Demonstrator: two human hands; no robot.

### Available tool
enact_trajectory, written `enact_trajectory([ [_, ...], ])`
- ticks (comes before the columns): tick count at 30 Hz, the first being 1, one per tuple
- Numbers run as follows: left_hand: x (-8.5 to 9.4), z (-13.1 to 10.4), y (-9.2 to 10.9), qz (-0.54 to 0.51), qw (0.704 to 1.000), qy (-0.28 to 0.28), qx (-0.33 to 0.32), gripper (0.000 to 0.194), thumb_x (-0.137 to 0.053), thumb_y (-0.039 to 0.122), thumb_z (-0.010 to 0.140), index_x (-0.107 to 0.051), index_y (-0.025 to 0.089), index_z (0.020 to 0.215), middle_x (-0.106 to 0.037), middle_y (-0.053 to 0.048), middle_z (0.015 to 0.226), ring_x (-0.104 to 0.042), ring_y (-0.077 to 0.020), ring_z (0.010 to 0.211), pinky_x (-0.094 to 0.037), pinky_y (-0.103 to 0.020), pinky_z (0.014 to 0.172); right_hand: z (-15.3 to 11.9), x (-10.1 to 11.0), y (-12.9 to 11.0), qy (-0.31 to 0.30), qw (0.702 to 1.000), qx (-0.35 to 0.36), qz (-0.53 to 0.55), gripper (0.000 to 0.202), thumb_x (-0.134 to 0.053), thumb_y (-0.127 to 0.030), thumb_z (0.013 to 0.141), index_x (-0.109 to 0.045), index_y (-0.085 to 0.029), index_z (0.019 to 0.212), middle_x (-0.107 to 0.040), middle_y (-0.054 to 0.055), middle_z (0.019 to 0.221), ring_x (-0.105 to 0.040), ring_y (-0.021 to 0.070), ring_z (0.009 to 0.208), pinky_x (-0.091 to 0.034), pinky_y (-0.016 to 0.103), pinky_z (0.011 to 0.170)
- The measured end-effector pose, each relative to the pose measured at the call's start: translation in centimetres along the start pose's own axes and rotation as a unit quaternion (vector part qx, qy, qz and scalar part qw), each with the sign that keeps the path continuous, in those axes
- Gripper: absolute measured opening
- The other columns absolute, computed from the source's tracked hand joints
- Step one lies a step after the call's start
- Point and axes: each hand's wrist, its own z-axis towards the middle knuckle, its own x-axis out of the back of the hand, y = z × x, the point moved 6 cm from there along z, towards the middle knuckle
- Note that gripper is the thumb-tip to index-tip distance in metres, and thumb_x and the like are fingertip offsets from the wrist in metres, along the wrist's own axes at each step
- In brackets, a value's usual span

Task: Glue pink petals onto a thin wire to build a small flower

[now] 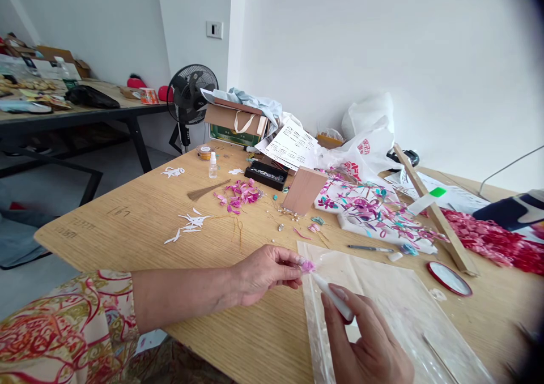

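Note:
My left hand (pixel 266 272) pinches a small pink petal piece (pixel 307 266) between thumb and fingers, just above the near edge of a clear plastic sheet (pixel 395 304). My right hand (pixel 365 341) grips a slim white tool (pixel 334 299), held like a pen, with its tip pointing up at the pink piece. Both hands hover over the wooden table (pixel 140 220). A patterned sleeve covers my left arm near the lower left corner.
A pile of pink petals (pixel 240 193), white paper cutouts (pixel 191 224), a small wooden block (pixel 304 190), a white foam board stuck with pink and teal flowers (pixel 374 211), a wooden stick (pixel 433 211), red petals (pixel 488 239), a red lid (pixel 449 278), a glue bottle (pixel 213 165), a black fan (pixel 191 95).

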Motion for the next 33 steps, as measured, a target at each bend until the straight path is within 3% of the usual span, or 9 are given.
enact_trajectory([
  [14,0.0,0.0,-0.2,0.004,1.0,-0.001,0.001,0.021,-0.069,0.026,0.056,-0.065,0.012,0.071,-0.054,0.0,0.066,-0.047,-0.0063,0.059,-0.036,-0.022,0.064,0.0,0.3,0.0,0.004,1.0,0.006,0.004,0.01,-0.053,-0.022,0.076,-0.056,-0.016,0.084,-0.057,0.001,0.065,-0.052,0.0081,0.052,-0.04,0.018,0.047],
  [21,0.0,0.1,-0.2,0.014,1.0,-0.008,0.003,0.023,-0.069,0.027,0.057,-0.066,0.012,0.075,-0.055,0.0,0.066,-0.046,-0.0064,0.06,-0.035,-0.021,0.064,0.2,0.9,0.2,0.031,0.999,-0.023,-0.029,0.01,-0.051,-0.024,0.078,-0.056,-0.017,0.084,-0.056,0.0,0.061,-0.054,0.0085,0.05,-0.041,0.018,0.048],
  [33,-0.3,-0.2,-0.4,0.022,0.999,-0.022,0.013,0.024,-0.069,0.029,0.057,-0.065,0.013,0.074,-0.051,0.001,0.062,-0.044,-0.0069,0.06,-0.034,-0.022,0.064,0.1,0.3,0.2,0.011,1.0,-0.002,-0.001,0.012,-0.052,-0.023,0.077,-0.056,-0.015,0.085,-0.057,0.001,0.064,-0.053,0.0085,0.051,-0.04,0.018,0.047],
])
